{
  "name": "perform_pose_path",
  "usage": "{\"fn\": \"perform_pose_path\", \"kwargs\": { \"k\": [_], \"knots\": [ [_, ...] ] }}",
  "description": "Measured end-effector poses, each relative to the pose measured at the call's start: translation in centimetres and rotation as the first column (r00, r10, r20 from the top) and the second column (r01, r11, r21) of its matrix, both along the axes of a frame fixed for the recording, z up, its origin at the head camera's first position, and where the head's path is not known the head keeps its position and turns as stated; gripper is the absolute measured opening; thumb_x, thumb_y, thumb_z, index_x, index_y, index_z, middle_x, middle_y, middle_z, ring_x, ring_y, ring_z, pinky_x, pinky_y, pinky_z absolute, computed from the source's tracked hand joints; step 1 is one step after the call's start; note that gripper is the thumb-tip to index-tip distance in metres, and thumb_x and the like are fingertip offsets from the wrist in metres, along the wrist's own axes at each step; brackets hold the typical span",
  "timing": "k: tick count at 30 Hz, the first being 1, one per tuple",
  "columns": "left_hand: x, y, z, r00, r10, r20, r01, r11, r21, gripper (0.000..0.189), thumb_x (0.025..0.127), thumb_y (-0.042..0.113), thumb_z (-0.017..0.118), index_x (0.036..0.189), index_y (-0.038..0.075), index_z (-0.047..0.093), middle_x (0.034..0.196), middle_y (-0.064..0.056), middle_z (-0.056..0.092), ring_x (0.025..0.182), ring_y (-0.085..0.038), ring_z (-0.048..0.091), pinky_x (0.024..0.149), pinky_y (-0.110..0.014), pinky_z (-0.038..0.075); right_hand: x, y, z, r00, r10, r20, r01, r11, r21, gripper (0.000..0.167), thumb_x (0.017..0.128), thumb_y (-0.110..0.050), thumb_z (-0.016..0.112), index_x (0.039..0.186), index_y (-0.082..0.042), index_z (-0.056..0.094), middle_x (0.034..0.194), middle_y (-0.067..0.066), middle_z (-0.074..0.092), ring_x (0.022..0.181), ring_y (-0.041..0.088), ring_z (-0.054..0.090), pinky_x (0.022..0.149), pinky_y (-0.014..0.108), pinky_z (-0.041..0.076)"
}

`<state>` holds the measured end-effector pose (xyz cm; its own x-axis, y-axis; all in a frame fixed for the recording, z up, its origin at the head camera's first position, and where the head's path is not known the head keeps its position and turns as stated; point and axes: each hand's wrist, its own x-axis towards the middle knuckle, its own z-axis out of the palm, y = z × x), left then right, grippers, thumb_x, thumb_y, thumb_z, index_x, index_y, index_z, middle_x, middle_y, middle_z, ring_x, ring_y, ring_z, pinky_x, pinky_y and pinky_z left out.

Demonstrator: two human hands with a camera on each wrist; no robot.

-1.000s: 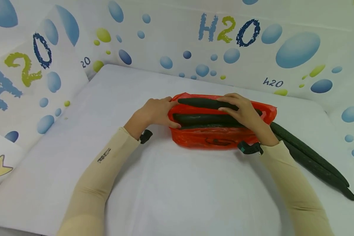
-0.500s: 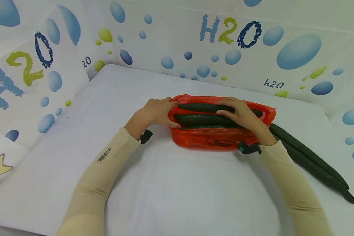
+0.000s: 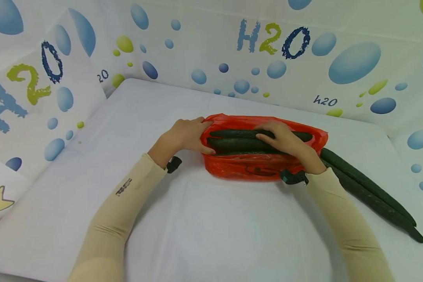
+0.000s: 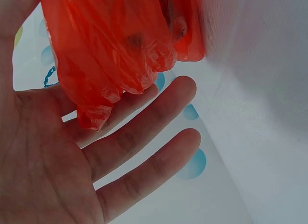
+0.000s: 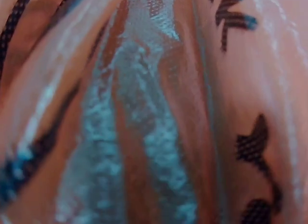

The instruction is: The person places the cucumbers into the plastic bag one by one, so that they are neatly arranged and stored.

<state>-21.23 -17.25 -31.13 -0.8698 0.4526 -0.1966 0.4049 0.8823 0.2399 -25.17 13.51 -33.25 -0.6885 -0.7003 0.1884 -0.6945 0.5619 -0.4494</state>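
A red plastic bag (image 3: pixel 239 168) lies on its side with its mouth facing up, and several long dark green cucumbers rest inside it. My left hand (image 3: pixel 188 135) spans the bag's left end, thumb and forefinger spread at the two sides of the mouth; in the left wrist view its other fingers (image 4: pixel 154 166) are extended below the red plastic (image 4: pixel 110 36). My right hand (image 3: pixel 282 137) reaches into the mouth and holds the rear cucumber (image 3: pixel 229 133) between thumb and fingers. A second cucumber (image 3: pixel 236 145) lies in front of it. The right wrist view shows printed plastic (image 5: pixel 260 89) up close, the hand hidden.
Two more cucumbers (image 3: pixel 373 194) lie side by side on the white table cover (image 3: pixel 197 227), right of the bag and partly behind the right forearm. Behind the table hangs a white sheet (image 3: pixel 211 35) printed with blue and green drops.
My right hand has lowered the rear cucumber into the bag, nearer the one in front, and shifted slightly left and down. The left hand stays at the bag's end.
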Motion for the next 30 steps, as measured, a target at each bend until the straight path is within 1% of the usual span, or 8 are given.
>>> {"fn": "perform_pose_path", "kwargs": {
  "k": [5,12,17,21,26,30],
  "knots": [
    [-0.07,0.12,0.12,1.000,-0.008,-0.002,0.008,1.000,-0.003,0.094,0.079,0.057,0.071,0.152,0.009,0.034,0.150,-0.017,0.039,0.130,-0.037,0.046,0.100,-0.056,0.044,-0.02,0.36,0.03,0.999,-0.014,0.050,0.012,0.999,0.038,0.032,0.098,-0.010,0.057,0.126,0.004,0.060,0.124,0.021,0.062,0.116,0.035,0.056,0.102,0.053,0.042],
    [-0.13,0.09,0.33,1.000,-0.011,-0.029,0.011,1.000,0.000,0.093,0.079,0.058,0.071,0.150,0.009,0.037,0.145,-0.016,0.045,0.125,-0.035,0.051,0.098,-0.055,0.046,0.07,0.48,0.42,0.992,-0.017,0.126,0.009,0.998,0.065,0.039,0.101,-0.014,0.053,0.135,0.004,0.052,0.136,0.022,0.054,0.127,0.037,0.048,0.108,0.054,0.036],
    [-0.11,-0.01,0.31,1.000,-0.010,-0.022,0.009,1.000,-0.002,0.093,0.079,0.058,0.071,0.151,0.010,0.036,0.146,-0.016,0.043,0.126,-0.035,0.050,0.099,-0.056,0.045,0.25,0.59,0.10,0.984,-0.032,0.174,0.019,0.997,0.075,0.045,0.102,-0.021,0.051,0.139,0.004,0.048,0.141,0.022,0.048,0.133,0.038,0.041,0.111,0.056,0.031],
    [0.01,-0.07,0.23,1.000,-0.004,-0.019,0.004,1.000,-0.003,0.093,0.079,0.058,0.071,0.151,0.011,0.036,0.146,-0.016,0.044,0.125,-0.035,0.051,0.099,-0.056,0.045,0.34,0.56,-0.25,0.983,-0.030,0.180,0.020,0.998,0.059,0.047,0.102,-0.027,0.053,0.140,0.001,0.048,0.142,0.020,0.048,0.134,0.037,0.040,0.111,0.056,0.030],
    [0.15,0.02,0.22,1.000,-0.010,-0.018,0.010,1.000,-0.001,0.093,0.079,0.057,0.070,0.151,0.009,0.036,0.144,-0.016,0.046,0.123,-0.035,0.052,0.098,-0.055,0.046,0.41,0.53,-0.23,0.985,-0.015,0.173,0.006,0.999,0.053,0.045,0.101,-0.025,0.055,0.136,0.002,0.051,0.140,0.019,0.050,0.134,0.036,0.040,0.112,0.055,0.029],
    [0.20,0.02,0.27,1.000,-0.002,-0.008,0.002,1.000,0.010,0.092,0.079,0.056,0.072,0.150,0.009,0.037,0.145,-0.016,0.045,0.123,-0.035,0.052,0.098,-0.056,0.046,0.47,0.48,0.03,0.981,-0.022,0.192,0.009,0.998,0.067,0.043,0.100,-0.024,0.055,0.134,0.002,0.053,0.139,0.019,0.050,0.133,0.035,0.040,0.112,0.055,0.028]
  ]
}}
